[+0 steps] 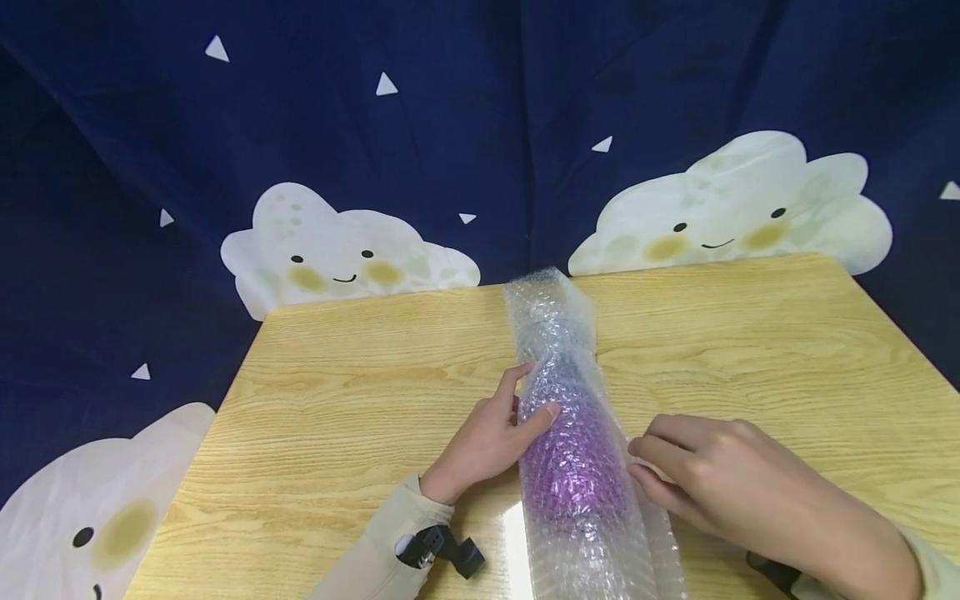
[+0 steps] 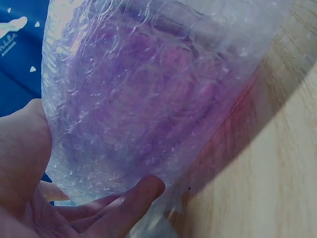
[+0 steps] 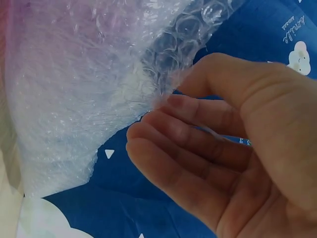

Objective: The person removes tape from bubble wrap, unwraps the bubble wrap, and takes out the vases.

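Clear bubble wrap [image 1: 555, 333] surrounds a rounded object [image 1: 577, 467] that shades from purple to blue; the wrap blurs its exact kind. The long bundle lies lengthwise on the wooden table. My left hand [image 1: 487, 433] grips it from the left side, thumb on top and the other fingers along the edge. Seen from the left wrist, the purple part [image 2: 138, 89] fills the space above the fingers. On the right, my right hand [image 1: 720, 475] pinches the loose edge of the wrap between thumb and forefinger, as the right wrist view shows at the wrap's edge [image 3: 168, 69].
The wooden table [image 1: 360, 375] extends to both sides of the bundle. Behind it hangs a dark blue cloth [image 1: 450, 125] with clouds and small white triangles. The wrap's far end reaches the table's back edge.
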`<action>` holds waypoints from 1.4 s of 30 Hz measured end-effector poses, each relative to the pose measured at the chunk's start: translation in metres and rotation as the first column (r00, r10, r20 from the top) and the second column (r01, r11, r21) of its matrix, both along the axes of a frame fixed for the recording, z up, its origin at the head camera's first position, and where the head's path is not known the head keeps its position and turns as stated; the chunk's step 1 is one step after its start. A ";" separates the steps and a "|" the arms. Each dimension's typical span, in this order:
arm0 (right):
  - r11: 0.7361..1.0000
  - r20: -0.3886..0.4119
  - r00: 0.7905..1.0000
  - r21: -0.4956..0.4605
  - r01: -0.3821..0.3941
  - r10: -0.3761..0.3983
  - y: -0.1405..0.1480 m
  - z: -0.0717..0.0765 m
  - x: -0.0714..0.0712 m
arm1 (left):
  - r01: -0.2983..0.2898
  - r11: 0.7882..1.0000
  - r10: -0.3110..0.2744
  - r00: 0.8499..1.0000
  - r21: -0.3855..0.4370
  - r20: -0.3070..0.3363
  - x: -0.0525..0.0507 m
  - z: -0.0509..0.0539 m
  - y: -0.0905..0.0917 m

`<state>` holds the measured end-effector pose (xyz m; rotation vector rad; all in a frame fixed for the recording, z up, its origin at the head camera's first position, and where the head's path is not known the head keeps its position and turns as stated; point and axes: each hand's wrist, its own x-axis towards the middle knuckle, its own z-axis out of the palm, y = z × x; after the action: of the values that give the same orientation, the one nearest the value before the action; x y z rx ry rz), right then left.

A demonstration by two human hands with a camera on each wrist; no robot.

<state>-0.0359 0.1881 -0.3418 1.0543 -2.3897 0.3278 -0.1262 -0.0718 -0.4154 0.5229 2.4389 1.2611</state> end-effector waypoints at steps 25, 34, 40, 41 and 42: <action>0.999 -0.002 0.999 0.004 0.038 -0.038 0.000 0.007 0.003 | 0.000 1.000 0.000 1.000 -0.016 -0.017 -0.001 0.000 0.000; 0.998 -0.068 0.997 -0.049 0.024 -0.027 0.007 0.009 -0.003 | -0.005 1.000 0.004 1.000 -0.023 -0.020 0.000 0.000 0.000; 0.996 -0.050 0.995 -0.031 0.086 -0.087 0.013 0.014 -0.005 | -0.010 1.000 0.010 1.000 -0.025 -0.013 0.000 0.000 0.000; 0.995 -0.048 0.994 -0.028 0.094 -0.095 0.014 0.014 -0.005 | -0.011 1.000 0.010 1.000 -0.028 -0.014 0.000 0.000 0.000; 0.994 -0.047 0.994 -0.027 0.102 -0.103 0.014 0.015 -0.006 | -0.010 1.000 0.010 1.000 -0.028 -0.016 0.000 0.000 0.000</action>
<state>-0.0417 0.2023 -0.3272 0.9142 -2.3809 0.2910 -0.1266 -0.0713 -0.4157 0.5162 2.4718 1.2293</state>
